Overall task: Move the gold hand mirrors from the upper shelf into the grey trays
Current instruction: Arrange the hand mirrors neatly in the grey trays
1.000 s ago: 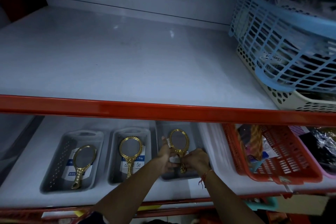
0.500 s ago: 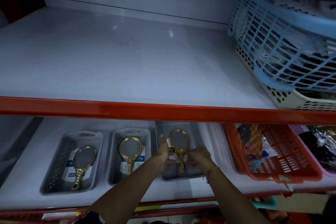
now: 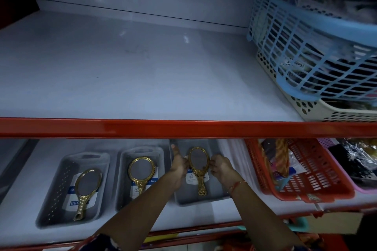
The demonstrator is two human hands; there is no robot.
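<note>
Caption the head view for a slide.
Both hands, left hand and right hand, settle the third gold mirror into its grey tray.

mirrors in trays, baskets right

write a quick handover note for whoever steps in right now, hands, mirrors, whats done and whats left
Left hand and right hand: fingers at either side of the third mirror in the right grey tray; grip unclear.
Left tray holds one mirror, middle tray another.
Upper shelf: no mirrors visible.
Left: let go of the third mirror, withdraw hands.
</note>
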